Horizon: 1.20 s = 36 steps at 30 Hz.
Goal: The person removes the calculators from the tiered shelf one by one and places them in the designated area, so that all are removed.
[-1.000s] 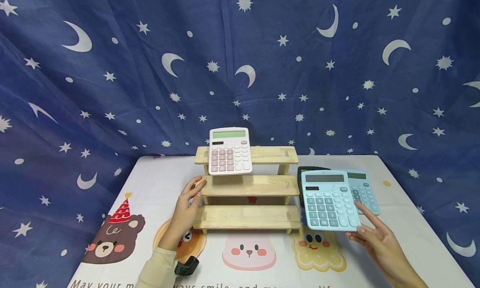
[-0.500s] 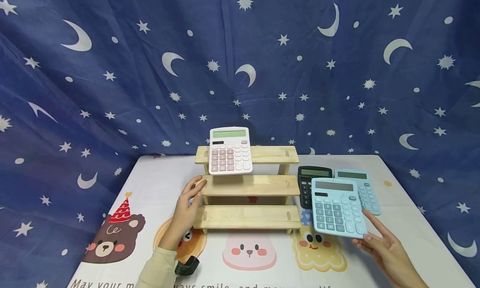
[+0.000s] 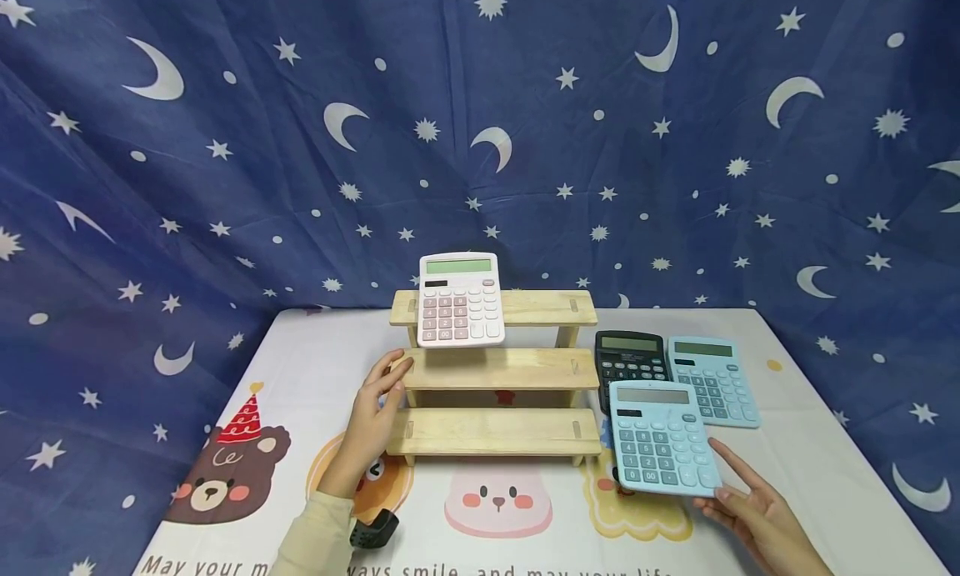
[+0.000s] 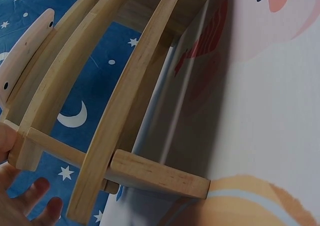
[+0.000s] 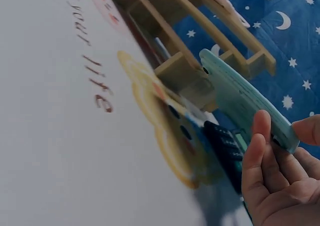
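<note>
My right hand [image 3: 761, 513] pinches a light blue calculator [image 3: 662, 438] at its lower right corner, keys toward me. In the right wrist view that calculator [image 5: 245, 93] is seen from its back and edge, held above the table by thumb and fingers. My left hand [image 3: 371, 422] rests its fingers at the left end of the middle step of a three-tier wooden stand [image 3: 495, 369]. The left wrist view shows a fingertip against that board's end [image 4: 22, 151], the other fingers loose. A white calculator with pink keys [image 3: 459, 301] leans on the top step.
Behind the held calculator lie a black calculator [image 3: 630, 355], partly covered, and another light blue calculator [image 3: 716, 384]. A black strap-like object [image 3: 375, 529] is by my left wrist. The white cartoon tablecloth [image 3: 300, 351] meets a blue star-patterned curtain [image 3: 480, 142].
The held blue calculator has come down toward me, swinging right and then back left, uncovering more of the black calculator and the other blue one. The left hand stays put.
</note>
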### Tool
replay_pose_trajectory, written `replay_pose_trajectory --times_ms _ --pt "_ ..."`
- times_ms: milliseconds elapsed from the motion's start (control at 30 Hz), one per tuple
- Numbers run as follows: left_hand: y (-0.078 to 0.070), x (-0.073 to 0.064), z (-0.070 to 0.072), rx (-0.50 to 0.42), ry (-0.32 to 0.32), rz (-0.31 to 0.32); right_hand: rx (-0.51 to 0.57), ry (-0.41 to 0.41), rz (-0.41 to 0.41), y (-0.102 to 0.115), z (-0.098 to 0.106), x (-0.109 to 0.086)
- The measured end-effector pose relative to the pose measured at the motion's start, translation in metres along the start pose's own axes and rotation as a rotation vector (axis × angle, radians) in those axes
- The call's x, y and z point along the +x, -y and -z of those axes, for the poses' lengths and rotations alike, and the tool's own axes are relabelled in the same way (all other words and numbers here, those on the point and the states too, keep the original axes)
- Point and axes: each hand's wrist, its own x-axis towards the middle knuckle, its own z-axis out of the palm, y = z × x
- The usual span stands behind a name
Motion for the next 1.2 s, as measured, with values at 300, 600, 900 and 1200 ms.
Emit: replay_pose_trajectory --times_ms 300,600,900,1200 --pt "-0.001 0.002 0.001 0.004 -0.007 -0.012 0.092 0.087 -0.148 -0.009 0.006 -0.002" --pt "-0.002 0.001 0.001 -0.001 -0.009 -0.015 0.16 0.186 -0.206 -0.013 0.009 -0.002" --pt "0.001 -0.001 0.001 -0.002 -0.01 -0.008 -0.038 0.104 -0.337 -0.008 0.011 -0.002" --pt "0.001 -0.001 0.0 -0.013 -0.008 -0.014 -0.381 0.123 -0.387 0.004 0.011 -0.002"
